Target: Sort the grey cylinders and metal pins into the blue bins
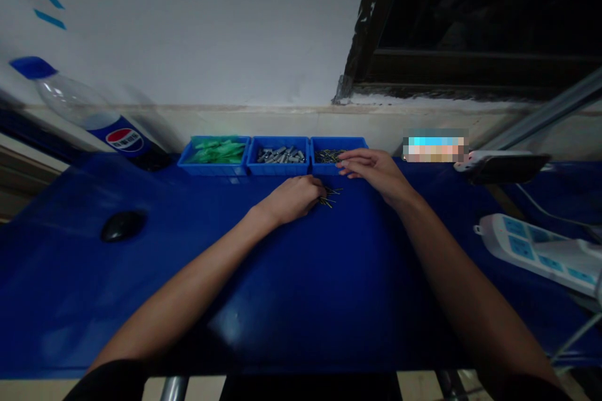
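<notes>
My left hand (301,196) is closed around a bunch of thin metal pins (329,199), some brassy and some dark. Their ends fan out to the right from the fist, just above the blue tabletop; heads or threads are too small to make out. My right hand (371,172) is over the front right part of the right blue bin (338,169), its fingers stretched out and slightly apart. Inside that bin lie more thin pins (325,155), partly hidden by the fingers. The middle bin (278,169) contains short silvery metal pieces (282,155); the left bin (211,169) has green plastic pieces (219,150).
A cola bottle (106,122) leans in view at the back left, with a black computer mouse (123,226) in front. To the right are a phone (510,167) and a white power strip (540,254) with cables. Behind the bins stands a wall (211,31).
</notes>
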A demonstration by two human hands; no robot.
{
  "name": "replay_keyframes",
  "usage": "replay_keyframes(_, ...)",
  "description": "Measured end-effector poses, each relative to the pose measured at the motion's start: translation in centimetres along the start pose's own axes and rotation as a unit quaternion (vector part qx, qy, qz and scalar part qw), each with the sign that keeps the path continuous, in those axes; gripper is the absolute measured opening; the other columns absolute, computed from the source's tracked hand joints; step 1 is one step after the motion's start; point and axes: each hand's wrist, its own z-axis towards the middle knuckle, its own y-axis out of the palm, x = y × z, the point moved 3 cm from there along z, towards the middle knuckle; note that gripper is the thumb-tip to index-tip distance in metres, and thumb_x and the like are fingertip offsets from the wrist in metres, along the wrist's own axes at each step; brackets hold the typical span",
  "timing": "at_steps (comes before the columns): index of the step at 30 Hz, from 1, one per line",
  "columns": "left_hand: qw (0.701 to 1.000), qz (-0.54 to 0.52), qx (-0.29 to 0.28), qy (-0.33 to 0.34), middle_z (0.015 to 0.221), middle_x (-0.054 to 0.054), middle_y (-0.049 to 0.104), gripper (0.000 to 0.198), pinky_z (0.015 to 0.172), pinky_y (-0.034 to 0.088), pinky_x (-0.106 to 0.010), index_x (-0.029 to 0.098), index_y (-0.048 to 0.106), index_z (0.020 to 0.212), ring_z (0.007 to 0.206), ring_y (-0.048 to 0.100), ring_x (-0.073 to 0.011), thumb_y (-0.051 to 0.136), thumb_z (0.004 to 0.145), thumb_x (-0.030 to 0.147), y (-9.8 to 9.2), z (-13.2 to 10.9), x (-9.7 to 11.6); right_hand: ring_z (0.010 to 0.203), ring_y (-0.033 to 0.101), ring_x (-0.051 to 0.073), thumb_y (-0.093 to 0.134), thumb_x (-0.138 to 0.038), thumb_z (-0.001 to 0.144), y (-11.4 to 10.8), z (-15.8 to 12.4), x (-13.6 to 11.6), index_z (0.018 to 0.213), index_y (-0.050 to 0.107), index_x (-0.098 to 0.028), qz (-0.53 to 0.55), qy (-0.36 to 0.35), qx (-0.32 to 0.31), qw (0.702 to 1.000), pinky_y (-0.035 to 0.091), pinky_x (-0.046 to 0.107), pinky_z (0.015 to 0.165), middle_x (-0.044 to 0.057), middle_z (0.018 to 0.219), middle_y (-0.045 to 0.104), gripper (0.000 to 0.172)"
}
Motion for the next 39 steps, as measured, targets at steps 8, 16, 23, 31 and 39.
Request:
replay_keyframes(8,0.999,0.029,-0.002,-0.039,0.099,-0.011,0.075,0.025,0.076,0.054,-0.031,0.017,0.074,0.099,0.089,0.073,-0.0220,0.052,0.097,0.007,-0.6,-0.4,-1.1,0.091,0.078,0.025,0.077,-0.036,0.082,0.0,-0.1,-0.1,0.099,0.080,-0.025,-0.013,0.006,-0.015,1.000,0.062,0.045,0.086,0.008,0.100,0.083,0.021)
replay_keyframes(16,0.997,0.008,0.026,-0.070,0.090,-0.008,0.076,0.024,0.072,0.050,-0.029,0.019,0.073,0.103,0.081,0.072,-0.0207,0.058,0.091,0.004,-1.0,-0.5,-1.6,0.091,0.078,0.025,0.077,-0.038,0.081,0.1,-0.1,0.0,0.099,0.080,-0.025,-0.020,0.005,-0.022,1.000,0.062,0.044,0.085,0.007,0.099,0.083,0.022)
replay_keyframes(23,0.993,-0.058,0.082,-0.059,0.089,-0.007,0.077,0.026,0.074,0.052,-0.029,0.016,0.074,0.100,0.080,0.071,-0.0202,0.059,0.085,-0.001,-0.5,-0.3,-2.4,0.089,0.078,0.025,0.078,-0.038,0.080,0.1,-0.1,-0.2,0.096,0.080,-0.025,-0.018,0.002,-0.029,0.999,0.061,0.043,0.082,0.007,0.097,0.083,0.021)
replay_keyframes(31,0.984,-0.074,0.142,-0.081,0.099,-0.009,0.079,0.026,0.083,0.057,-0.033,0.014,0.076,0.104,0.088,0.074,-0.0211,0.059,0.088,0.002,-0.7,-0.2,-2.3,0.089,0.078,0.025,0.077,-0.037,0.081,0.2,0.0,0.1,0.096,0.081,-0.025,-0.027,0.001,-0.028,0.999,0.061,0.041,0.081,0.007,0.096,0.083,0.020)
replay_keyframes(39,0.898,-0.305,0.287,-0.136,0.089,-0.008,0.079,0.017,0.078,0.063,-0.031,0.012,0.073,0.106,0.080,0.076,-0.0173,0.067,0.091,0.018,-2.0,0.0,-1.7,0.086,0.078,0.025,0.078,-0.035,0.081,0.2,0.1,0.2,0.098,0.081,-0.026,-0.016,0.005,-0.042,0.999,0.062,0.044,0.084,0.007,0.093,0.083,0.019)
